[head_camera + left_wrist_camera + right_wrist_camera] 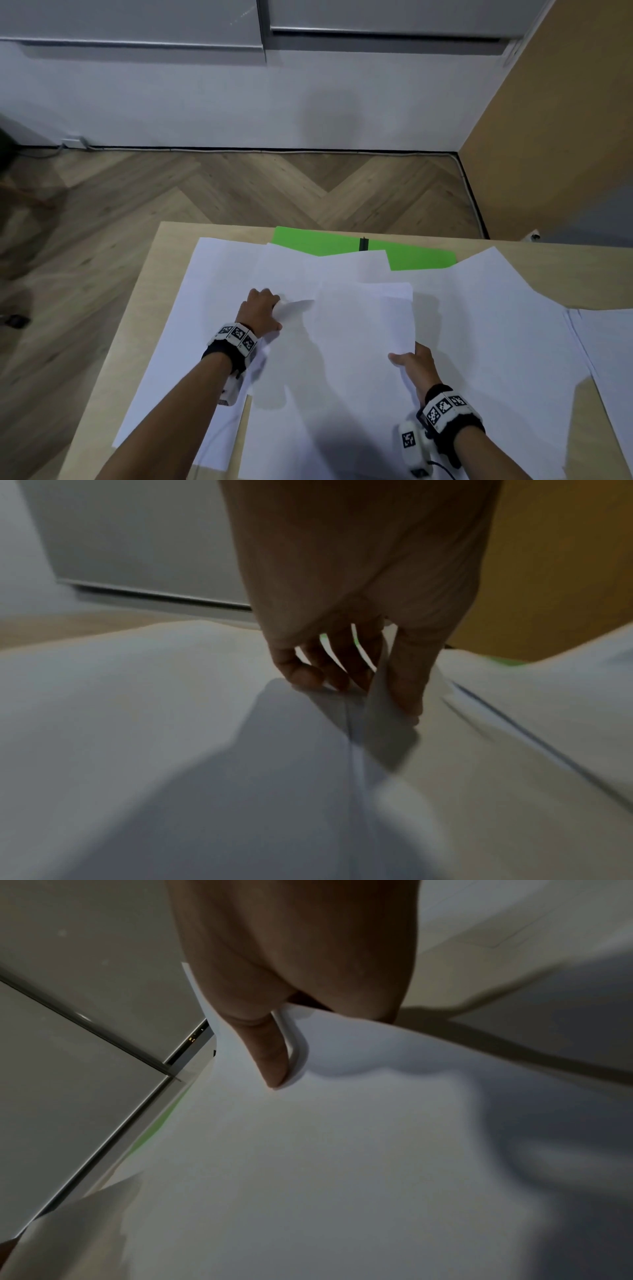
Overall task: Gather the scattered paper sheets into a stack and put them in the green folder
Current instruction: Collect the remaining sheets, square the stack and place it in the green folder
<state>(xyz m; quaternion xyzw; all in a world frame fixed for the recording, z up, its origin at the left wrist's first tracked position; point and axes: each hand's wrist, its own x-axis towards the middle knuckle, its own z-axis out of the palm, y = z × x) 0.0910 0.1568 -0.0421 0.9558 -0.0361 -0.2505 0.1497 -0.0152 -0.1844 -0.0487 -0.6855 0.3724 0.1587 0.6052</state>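
Several white paper sheets (479,325) lie overlapped across the wooden table (113,359). The green folder (342,241) lies at the far edge, half covered by sheets, a black clip on its top edge. My left hand (263,308) pinches the left edge of a sheet (387,731) between thumb and fingers, lifting its corner. My right hand (411,363) grips the near corner of a raised sheet (363,325), thumb on top (274,1064), fingers hidden beneath. That raised sheet spans the space between both hands.
More sheets (609,359) hang near the table's right edge. Beyond the table lie a herringbone wood floor (239,192), white cabinets (205,85) and a tan panel (565,137) at the right. A cable (442,466) runs from the right wrist camera.
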